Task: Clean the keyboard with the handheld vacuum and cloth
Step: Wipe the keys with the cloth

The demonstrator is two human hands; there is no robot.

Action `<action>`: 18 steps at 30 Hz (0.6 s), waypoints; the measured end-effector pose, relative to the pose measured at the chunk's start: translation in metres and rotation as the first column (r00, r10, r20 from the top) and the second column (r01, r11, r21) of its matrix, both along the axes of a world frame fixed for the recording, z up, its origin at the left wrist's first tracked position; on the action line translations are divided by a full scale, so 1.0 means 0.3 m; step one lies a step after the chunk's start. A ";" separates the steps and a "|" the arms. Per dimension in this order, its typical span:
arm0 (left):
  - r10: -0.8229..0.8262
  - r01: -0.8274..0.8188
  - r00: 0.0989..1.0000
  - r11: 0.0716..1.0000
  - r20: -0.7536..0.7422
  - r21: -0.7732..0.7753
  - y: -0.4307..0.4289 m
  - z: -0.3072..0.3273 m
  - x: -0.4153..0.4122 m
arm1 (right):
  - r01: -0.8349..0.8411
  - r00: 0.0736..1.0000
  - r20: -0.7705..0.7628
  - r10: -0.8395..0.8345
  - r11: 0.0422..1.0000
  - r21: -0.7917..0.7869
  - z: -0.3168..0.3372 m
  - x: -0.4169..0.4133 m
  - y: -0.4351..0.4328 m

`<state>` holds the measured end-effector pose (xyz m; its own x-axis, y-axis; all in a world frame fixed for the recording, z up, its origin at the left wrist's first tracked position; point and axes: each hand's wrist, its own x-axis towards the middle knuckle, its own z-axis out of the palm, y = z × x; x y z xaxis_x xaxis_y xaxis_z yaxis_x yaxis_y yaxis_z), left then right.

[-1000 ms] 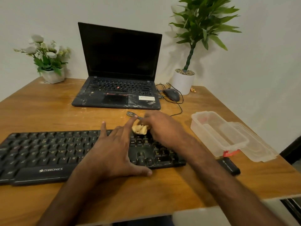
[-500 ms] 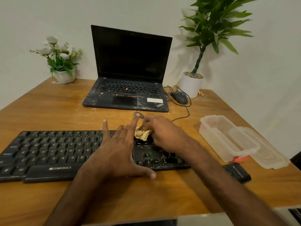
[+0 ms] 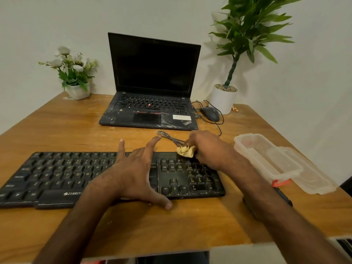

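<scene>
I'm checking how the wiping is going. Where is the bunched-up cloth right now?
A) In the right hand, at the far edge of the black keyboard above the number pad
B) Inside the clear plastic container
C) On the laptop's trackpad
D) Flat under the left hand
A: the right hand grips the cloth at the far edge of the keyboard, above the number pad, while the left hand lies flat on the keys.

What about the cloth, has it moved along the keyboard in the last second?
Yes. The right hand slid the cloth rightward along the keyboard top edge, away from the left hand.
</scene>
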<state>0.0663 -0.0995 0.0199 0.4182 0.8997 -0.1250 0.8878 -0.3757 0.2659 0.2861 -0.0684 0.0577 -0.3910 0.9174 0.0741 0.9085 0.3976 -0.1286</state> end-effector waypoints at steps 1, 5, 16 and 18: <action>-0.008 0.008 1.000 1.000 -0.023 -0.003 0.007 0.001 0.007 | -0.003 1.000 -0.011 0.003 1.000 -0.010 0.003 0.004 -0.002; -0.026 0.025 0.989 1.000 -0.146 -0.011 0.017 0.014 0.033 | -0.214 0.972 -0.092 0.215 0.977 0.024 -0.043 -0.112 -0.063; -0.031 0.012 0.947 0.998 -0.320 -0.060 0.029 0.030 0.039 | -0.187 0.979 -0.070 0.193 0.979 0.082 -0.081 -0.025 -0.262; -0.031 0.009 0.942 0.998 -0.334 -0.066 0.030 0.035 0.043 | -0.147 0.982 -0.111 0.153 0.987 0.065 -0.082 -0.018 -0.268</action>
